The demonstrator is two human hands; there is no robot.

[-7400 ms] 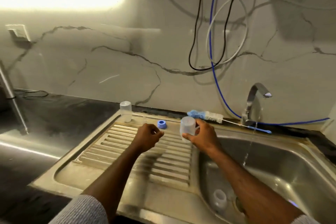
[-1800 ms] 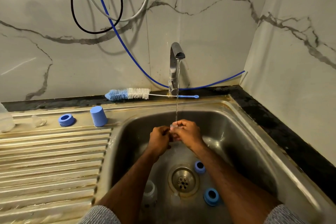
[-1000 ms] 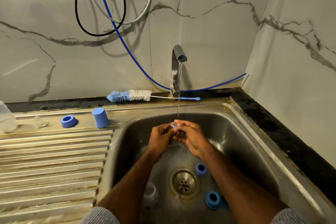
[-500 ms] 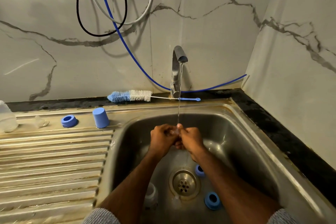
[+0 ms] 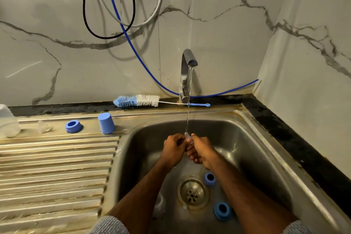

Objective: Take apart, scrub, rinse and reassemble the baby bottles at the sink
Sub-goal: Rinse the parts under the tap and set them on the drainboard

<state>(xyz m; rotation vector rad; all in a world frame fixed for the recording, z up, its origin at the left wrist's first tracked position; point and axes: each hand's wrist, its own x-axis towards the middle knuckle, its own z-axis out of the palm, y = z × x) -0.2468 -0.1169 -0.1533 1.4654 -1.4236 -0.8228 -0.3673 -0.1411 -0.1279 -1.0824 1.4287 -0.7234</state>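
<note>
Hands meet under the tap stream mid-sink: left hand (image 5: 173,147) and right hand (image 5: 202,148) both pinch a clear teat (image 5: 188,137), tip upward between them.

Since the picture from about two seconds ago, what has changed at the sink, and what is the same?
Little moved: both hands, left hand and right hand, keep rubbing the small clear teat under the running tap water. The blue screw rings in the steel sink basin and the blue-and-white bottle brush stayed put.
</note>
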